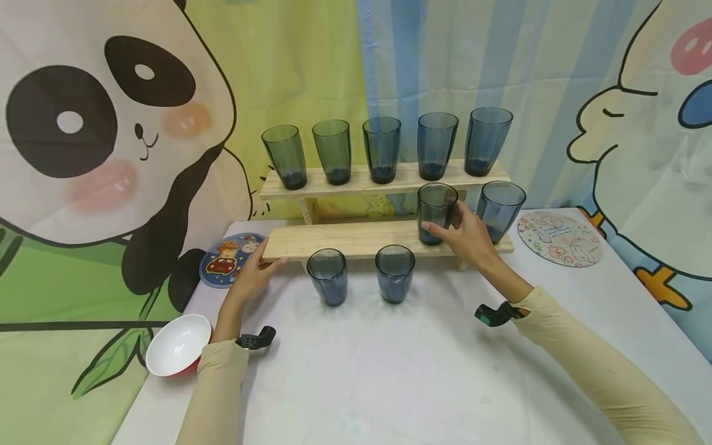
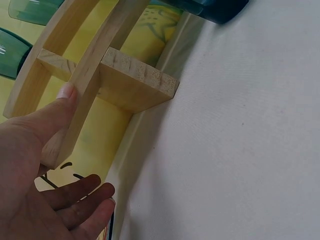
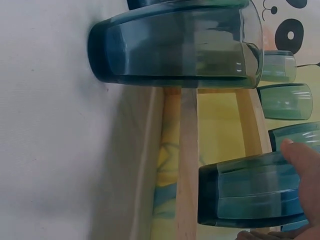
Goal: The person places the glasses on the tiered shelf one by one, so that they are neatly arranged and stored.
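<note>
A two-tier wooden shelf (image 1: 345,240) stands on the white table. My left hand (image 1: 252,277) is at the left end of its lower board; the thumb (image 2: 64,97) presses the front edge and three fingers stay free of the wood. With my right hand (image 1: 470,236) I grip a smoky blue tumbler (image 1: 431,216), its base at the lower board. Right beside it on that board is another tumbler (image 1: 500,210). Two more, a left tumbler (image 1: 328,278) and a right tumbler (image 1: 395,275), stand on the table before the shelf.
Several matching tumblers (image 1: 382,151) line the upper board. A white bowl (image 1: 179,345) with a red outside sits at the left table edge. One round patterned mat (image 1: 222,262) lies left of the shelf, another mat (image 1: 559,240) right. Printed curtains (image 1: 311,62) hang behind.
</note>
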A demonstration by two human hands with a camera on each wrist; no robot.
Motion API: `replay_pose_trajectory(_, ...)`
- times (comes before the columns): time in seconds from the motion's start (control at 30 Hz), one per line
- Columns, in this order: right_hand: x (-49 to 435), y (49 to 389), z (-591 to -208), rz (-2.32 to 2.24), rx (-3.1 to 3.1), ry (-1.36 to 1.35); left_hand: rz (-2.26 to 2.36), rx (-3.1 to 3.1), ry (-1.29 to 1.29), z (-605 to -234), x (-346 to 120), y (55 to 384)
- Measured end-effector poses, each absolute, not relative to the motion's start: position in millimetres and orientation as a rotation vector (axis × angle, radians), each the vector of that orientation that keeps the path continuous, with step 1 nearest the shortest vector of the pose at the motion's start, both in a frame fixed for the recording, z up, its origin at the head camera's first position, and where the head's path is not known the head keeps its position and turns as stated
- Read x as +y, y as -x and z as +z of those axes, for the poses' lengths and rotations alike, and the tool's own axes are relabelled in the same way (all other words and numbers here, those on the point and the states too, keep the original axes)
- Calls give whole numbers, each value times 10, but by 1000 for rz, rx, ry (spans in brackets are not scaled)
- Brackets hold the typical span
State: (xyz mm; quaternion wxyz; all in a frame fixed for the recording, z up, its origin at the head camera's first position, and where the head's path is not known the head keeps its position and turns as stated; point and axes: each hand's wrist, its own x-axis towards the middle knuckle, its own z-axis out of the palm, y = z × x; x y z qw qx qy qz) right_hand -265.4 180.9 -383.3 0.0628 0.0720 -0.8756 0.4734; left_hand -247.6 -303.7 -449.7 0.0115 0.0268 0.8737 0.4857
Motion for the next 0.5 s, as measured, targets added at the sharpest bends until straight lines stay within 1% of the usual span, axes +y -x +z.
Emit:
replay_pose_trajectory(0.23, 1856, 2452, -3886, 1532, -2649, -278, 1486, 2744, -74, -4498, -3047, 2477)
replay_pose_trajectory(0.5, 1851, 2063, -3943, 1513, -2692, -256, 1484, 2743, -79, -4511, -3062, 2490)
